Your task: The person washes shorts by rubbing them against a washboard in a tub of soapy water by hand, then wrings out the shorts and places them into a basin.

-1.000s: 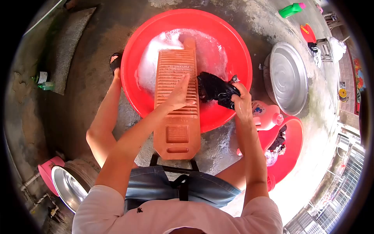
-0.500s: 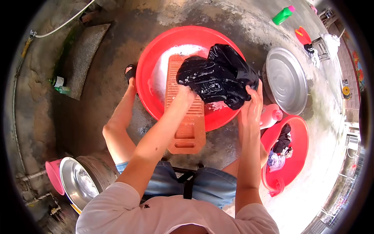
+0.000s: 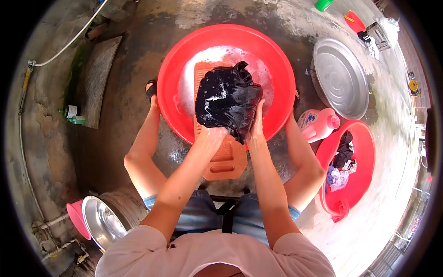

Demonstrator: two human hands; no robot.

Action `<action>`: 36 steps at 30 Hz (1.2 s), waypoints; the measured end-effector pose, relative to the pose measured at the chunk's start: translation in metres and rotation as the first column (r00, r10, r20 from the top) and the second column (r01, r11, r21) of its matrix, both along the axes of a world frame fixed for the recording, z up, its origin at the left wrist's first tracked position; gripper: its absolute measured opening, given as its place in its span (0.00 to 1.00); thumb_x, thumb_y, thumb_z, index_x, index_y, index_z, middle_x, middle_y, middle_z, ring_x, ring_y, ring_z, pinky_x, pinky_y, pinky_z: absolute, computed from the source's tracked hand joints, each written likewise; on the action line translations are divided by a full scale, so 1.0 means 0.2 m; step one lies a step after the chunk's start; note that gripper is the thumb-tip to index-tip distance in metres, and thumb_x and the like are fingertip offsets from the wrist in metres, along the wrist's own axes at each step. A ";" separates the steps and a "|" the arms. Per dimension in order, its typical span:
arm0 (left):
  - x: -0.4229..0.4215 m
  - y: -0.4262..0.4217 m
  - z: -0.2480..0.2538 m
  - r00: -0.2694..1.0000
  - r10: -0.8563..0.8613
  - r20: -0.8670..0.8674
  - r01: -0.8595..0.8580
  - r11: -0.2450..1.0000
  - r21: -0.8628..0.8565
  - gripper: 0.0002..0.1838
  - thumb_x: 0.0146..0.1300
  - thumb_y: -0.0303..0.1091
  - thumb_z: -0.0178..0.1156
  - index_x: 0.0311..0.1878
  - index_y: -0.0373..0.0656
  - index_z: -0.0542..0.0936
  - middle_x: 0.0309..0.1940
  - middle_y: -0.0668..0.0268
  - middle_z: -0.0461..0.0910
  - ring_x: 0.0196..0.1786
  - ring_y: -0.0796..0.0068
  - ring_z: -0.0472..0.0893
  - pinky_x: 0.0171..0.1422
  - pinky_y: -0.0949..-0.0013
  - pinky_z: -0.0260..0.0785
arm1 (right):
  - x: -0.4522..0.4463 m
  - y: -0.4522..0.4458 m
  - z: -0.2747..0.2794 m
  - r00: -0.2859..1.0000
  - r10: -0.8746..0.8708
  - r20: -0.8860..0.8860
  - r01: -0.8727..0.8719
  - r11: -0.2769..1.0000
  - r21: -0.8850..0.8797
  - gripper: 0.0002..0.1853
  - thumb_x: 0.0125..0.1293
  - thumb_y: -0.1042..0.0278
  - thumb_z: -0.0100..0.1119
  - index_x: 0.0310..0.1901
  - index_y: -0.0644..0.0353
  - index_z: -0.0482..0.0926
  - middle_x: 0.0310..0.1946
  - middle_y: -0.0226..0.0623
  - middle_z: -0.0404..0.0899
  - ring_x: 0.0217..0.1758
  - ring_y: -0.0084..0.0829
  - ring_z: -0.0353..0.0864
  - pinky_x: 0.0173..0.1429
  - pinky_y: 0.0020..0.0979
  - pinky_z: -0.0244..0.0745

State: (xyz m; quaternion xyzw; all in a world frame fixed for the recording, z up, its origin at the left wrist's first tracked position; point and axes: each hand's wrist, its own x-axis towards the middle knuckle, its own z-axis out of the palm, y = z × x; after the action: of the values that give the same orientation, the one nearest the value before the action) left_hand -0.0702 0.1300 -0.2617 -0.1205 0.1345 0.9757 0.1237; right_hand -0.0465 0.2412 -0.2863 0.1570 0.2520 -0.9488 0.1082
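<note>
A wet black garment (image 3: pixel 228 99), bunched up and streaked with suds, lies over the upper part of an orange washboard (image 3: pixel 224 161). The board leans in a big red basin (image 3: pixel 282 60) of foamy water. My left hand (image 3: pixel 213 134) is at the garment's lower left, its fingers tucked beneath the cloth and mostly hidden. At the lower right side, my right hand (image 3: pixel 257 122) grips the same garment, with its fingers partly behind the fabric.
Right of the basin are a metal basin (image 3: pixel 339 76), a pink detergent bottle (image 3: pixel 318 125) and a red tub (image 3: pixel 367 168) with clothes inside. Another metal basin (image 3: pixel 99 221) and a pink one (image 3: pixel 78 220) stand lower left. A hose (image 3: pixel 74 39) hangs upper left.
The black garment has moved left and been gathered from a spread shape into a compact bundle. My right hand has come inward from the basin's right rim, closer to my left.
</note>
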 end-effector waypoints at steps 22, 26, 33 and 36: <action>-0.25 -0.37 -0.01 0.877 -0.479 -0.040 0.457 0.857 -0.236 0.22 0.65 0.45 0.52 0.59 0.46 0.71 0.53 0.60 0.76 0.58 0.65 0.75 0.64 0.56 0.68 | -0.06 0.01 0.30 0.895 0.098 -0.435 0.294 0.606 0.739 0.20 0.56 0.53 0.68 0.33 0.64 0.77 0.28 0.26 0.74 0.32 0.18 0.69 0.38 0.23 0.67; -0.14 -0.25 0.12 0.959 -0.126 -0.252 -0.024 0.855 -0.518 0.18 0.57 0.26 0.55 0.53 0.43 0.72 0.47 0.65 0.77 0.51 0.73 0.77 0.60 0.68 0.68 | -0.14 -0.01 0.25 0.974 -0.173 -0.150 0.224 0.855 0.468 0.22 0.66 0.51 0.55 0.41 0.67 0.79 0.34 0.35 0.80 0.35 0.25 0.78 0.42 0.26 0.74; -0.17 -0.15 0.30 0.494 -0.449 -0.744 -0.754 0.204 -0.624 0.13 0.38 0.29 0.65 0.32 0.43 0.76 0.45 0.60 0.70 0.49 0.58 0.70 0.56 0.60 0.60 | -0.38 0.09 0.03 0.831 0.379 -0.408 -0.094 0.817 0.569 0.16 0.67 0.66 0.50 0.53 0.64 0.73 0.46 0.37 0.78 0.47 0.28 0.78 0.52 0.28 0.75; -0.15 -0.12 0.33 0.343 -0.595 -0.727 -0.853 0.127 -0.507 0.16 0.31 0.28 0.66 0.30 0.53 0.78 0.43 0.65 0.70 0.46 0.56 0.69 0.50 0.57 0.62 | -0.40 0.12 0.13 0.781 0.484 -0.395 -0.267 0.830 0.490 0.19 0.65 0.69 0.52 0.57 0.62 0.70 0.50 0.35 0.74 0.53 0.27 0.74 0.57 0.29 0.71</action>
State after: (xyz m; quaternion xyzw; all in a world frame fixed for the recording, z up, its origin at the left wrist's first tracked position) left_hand -0.1003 0.1058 -0.1958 0.3870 0.7534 0.4857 -0.2164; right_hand -0.1267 0.2658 -0.2598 -0.1319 0.4897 -0.8396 0.1947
